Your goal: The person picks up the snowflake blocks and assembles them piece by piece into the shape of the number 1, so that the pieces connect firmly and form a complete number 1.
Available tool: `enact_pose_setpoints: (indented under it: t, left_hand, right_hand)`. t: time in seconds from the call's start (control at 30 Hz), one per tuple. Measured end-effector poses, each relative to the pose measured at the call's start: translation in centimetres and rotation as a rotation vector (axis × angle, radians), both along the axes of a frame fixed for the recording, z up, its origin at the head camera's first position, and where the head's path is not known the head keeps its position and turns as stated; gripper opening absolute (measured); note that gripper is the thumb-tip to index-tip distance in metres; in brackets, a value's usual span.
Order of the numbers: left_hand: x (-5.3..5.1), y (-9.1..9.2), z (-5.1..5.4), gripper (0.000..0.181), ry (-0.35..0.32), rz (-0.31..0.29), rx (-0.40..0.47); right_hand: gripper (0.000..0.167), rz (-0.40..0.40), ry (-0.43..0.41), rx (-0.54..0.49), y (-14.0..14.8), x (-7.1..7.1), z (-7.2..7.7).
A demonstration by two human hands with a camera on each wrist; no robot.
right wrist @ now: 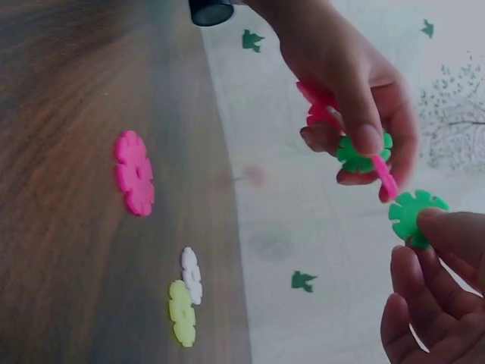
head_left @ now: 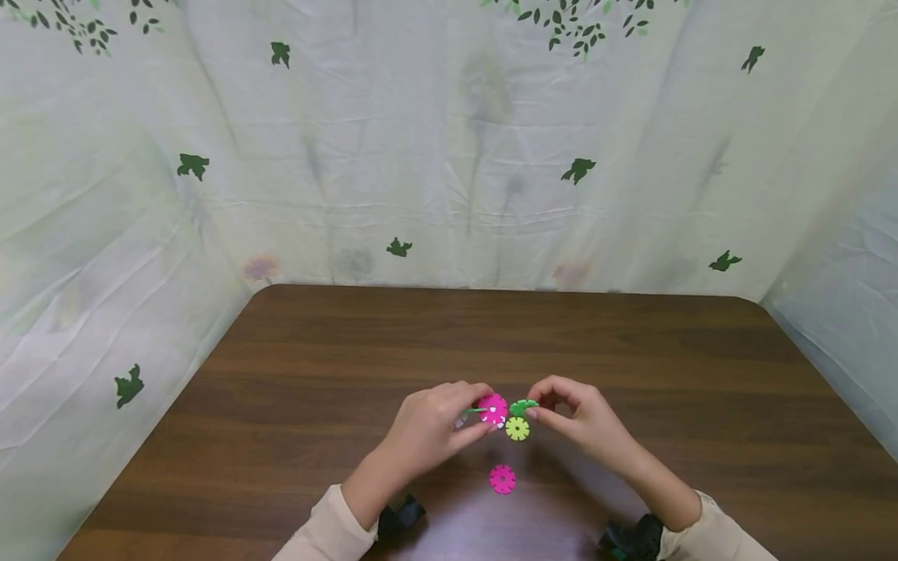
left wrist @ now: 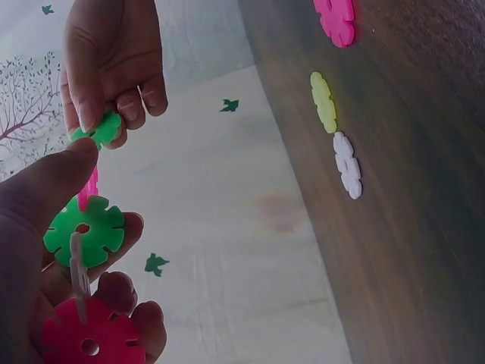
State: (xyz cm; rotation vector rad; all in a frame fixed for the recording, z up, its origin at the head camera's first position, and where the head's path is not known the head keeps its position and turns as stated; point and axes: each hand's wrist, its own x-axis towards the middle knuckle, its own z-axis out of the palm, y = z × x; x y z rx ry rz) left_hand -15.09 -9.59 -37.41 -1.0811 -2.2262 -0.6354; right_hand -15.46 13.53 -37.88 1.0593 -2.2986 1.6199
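Observation:
My left hand (head_left: 438, 425) (left wrist: 30, 205) grips a chain of notched discs: a pink disc (left wrist: 68, 334), a white one (left wrist: 79, 280), a green one (left wrist: 102, 235) and an edge-on pink one (left wrist: 89, 189). Between thumb and fingertips, my right hand (head_left: 582, 417) (right wrist: 447, 280) pinches another green disc (head_left: 522, 407) (right wrist: 407, 212). In the right wrist view, its rim meets the tip of the edge-on pink disc (right wrist: 385, 178); whether they interlock, I cannot tell.
On the brown table (head_left: 337, 351) lie a yellow disc (head_left: 517, 428) (right wrist: 182, 312), a white disc (left wrist: 347, 164) (right wrist: 192, 274) next to it, and a separate pink disc (head_left: 502, 479) (right wrist: 135, 173) nearer me. A patterned cloth (head_left: 435, 156) hangs behind the table.

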Motion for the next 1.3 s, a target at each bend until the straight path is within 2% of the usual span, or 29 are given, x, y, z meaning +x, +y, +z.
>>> enact_pose_setpoints:
  t: [0.27, 0.4, 0.73, 1.0, 1.3]
  left_hand:
    - [0.3, 0.3, -0.06, 0.03, -0.008, -0.017, 0.006]
    - [0.48, 0.35, -0.06, 0.03, -0.024, -0.025, 0.01]
    - [0.82, 0.59, 0.09, 0.03, -0.034, -0.036, 0.032]
    - [0.88, 0.77, -0.06, 0.031, -0.066, -0.06, 0.072]
    - [0.88, 0.8, -0.07, 0.029, -0.085, -0.06, 0.043]
  right_hand:
    - [0.019, -0.011, 0.038, -0.029, -0.3, 0.26, -0.38]
    - [0.016, -0.004, 0.022, -0.049, -0.31, 0.36, -0.36]
    - [0.013, 0.051, 0.023, -0.094, -0.4, 0.32, -0.49]
    - [0.023, 0.134, 0.06, -0.176, -0.43, 0.25, -0.57]
    - [0.024, 0.153, 0.111, -0.154, -0.48, 0.23, -0.48]
